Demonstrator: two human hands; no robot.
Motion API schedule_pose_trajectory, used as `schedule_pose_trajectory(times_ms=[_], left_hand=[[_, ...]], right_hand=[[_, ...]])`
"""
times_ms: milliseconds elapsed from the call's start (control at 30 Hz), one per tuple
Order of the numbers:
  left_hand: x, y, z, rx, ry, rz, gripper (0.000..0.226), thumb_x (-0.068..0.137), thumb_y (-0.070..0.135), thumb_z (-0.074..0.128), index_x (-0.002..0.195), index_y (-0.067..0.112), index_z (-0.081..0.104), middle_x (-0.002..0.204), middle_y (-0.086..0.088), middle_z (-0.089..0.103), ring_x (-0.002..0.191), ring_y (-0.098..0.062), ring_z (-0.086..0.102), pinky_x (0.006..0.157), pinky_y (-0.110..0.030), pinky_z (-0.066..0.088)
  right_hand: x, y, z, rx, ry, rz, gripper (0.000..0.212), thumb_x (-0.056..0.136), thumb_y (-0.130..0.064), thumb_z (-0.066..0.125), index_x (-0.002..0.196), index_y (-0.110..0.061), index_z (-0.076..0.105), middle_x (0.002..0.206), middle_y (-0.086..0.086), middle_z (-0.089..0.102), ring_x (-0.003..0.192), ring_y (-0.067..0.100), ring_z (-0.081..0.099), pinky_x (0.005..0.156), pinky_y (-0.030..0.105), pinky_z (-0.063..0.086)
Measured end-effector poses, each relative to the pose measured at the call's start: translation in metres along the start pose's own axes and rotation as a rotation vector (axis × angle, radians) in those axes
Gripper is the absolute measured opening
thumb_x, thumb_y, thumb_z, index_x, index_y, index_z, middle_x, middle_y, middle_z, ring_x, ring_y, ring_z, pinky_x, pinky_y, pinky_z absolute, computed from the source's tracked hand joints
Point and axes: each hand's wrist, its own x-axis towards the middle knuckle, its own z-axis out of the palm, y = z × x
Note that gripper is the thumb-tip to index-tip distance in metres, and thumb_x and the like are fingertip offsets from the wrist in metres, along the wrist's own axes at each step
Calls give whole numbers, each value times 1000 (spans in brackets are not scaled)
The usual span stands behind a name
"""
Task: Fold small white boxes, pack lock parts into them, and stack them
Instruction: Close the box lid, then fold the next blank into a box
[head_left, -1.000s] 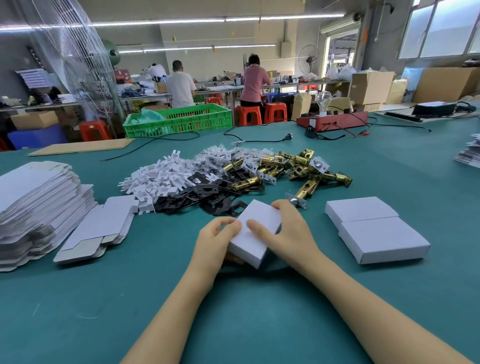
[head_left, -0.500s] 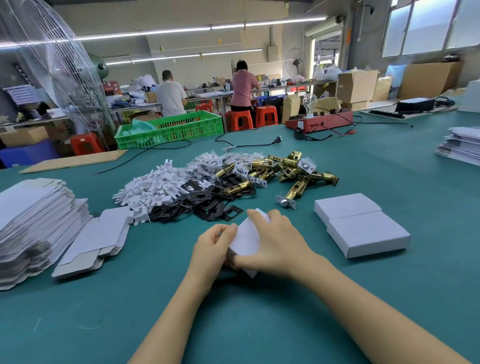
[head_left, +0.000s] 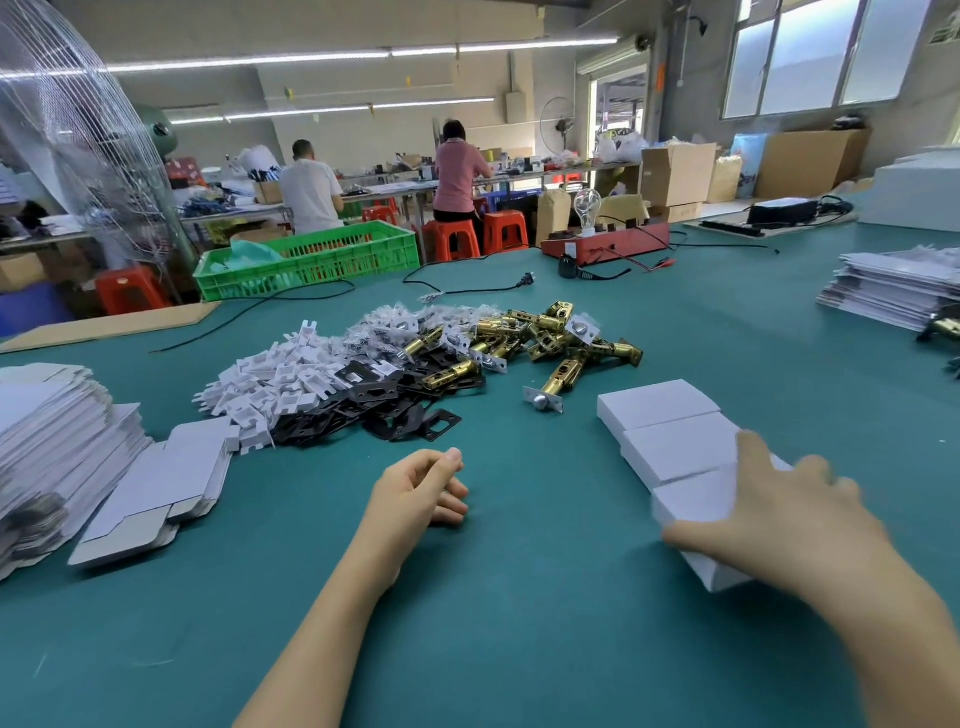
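My right hand (head_left: 779, 519), blurred, grips a closed small white box (head_left: 691, 501) at the right of the green table, its thumb on the near side and its fingers over the top. This box lies in line with two other closed white boxes (head_left: 670, 426) just beyond it. My left hand (head_left: 421, 488) rests loosely curled on the table in the middle and holds nothing. Beyond it lies the pile of lock parts: brass latches (head_left: 545, 338), black plates (head_left: 384, 400) and white plastic pieces (head_left: 270, 379).
Flat box blanks are stacked at the left (head_left: 52, 431), with a few more (head_left: 161, 483) beside them. Another paper stack (head_left: 893, 283) sits at the right. A green crate (head_left: 311, 260), a red device (head_left: 608, 241) and cables lie at the far edge. Two people work at benches behind.
My right hand has carried the closed box from the middle to the right, beside the two other boxes. My left hand has let go and stays in the middle.
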Motion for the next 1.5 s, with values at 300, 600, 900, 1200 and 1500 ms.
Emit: schedule_pose_trajectory(times_ms=[300, 600, 900, 1200, 1500], left_hand=[[2, -4, -1, 64, -15, 13, 28, 96, 35, 59, 88, 10, 68, 67, 2, 69, 63, -17, 68, 64, -27, 56], [1, -7, 0, 102, -15, 27, 26, 97, 34, 59, 87, 12, 69, 68, 3, 69, 64, -15, 68, 67, -27, 57], [1, -5, 1, 106, -15, 20, 25, 97, 31, 59, 84, 12, 68, 69, 2, 68, 62, -14, 68, 67, -25, 56], [-4, 1, 3, 113, -5, 16, 21, 98, 23, 57, 81, 14, 66, 68, -2, 67, 57, -14, 65, 60, -22, 54], [-8, 15, -11, -56, 234, 62, 13, 99, 17, 56, 89, 17, 65, 79, -1, 65, 64, -13, 66, 58, -27, 55]], right_hand=[[21, 10, 17, 103, 21, 50, 83, 68, -65, 61, 131, -24, 27, 106, 10, 34, 104, 34, 34, 88, 43, 44], [39, 5, 15, 71, 8, 15, 69, 72, -65, 58, 122, -22, 37, 103, 8, 34, 100, 32, 34, 87, 41, 38], [54, -38, 8, -283, 69, -103, 80, 84, -69, 49, 141, -18, 26, 151, 22, 20, 141, 49, 7, 108, 67, 15], [49, -151, 65, 537, 51, -684, 32, 71, 9, 43, 58, -17, 55, 67, 1, 60, 74, 24, 55, 66, 34, 45], [64, -150, 86, 775, -21, -641, 31, 66, 13, 38, 49, -14, 35, 50, 2, 36, 56, 17, 31, 57, 30, 25]])
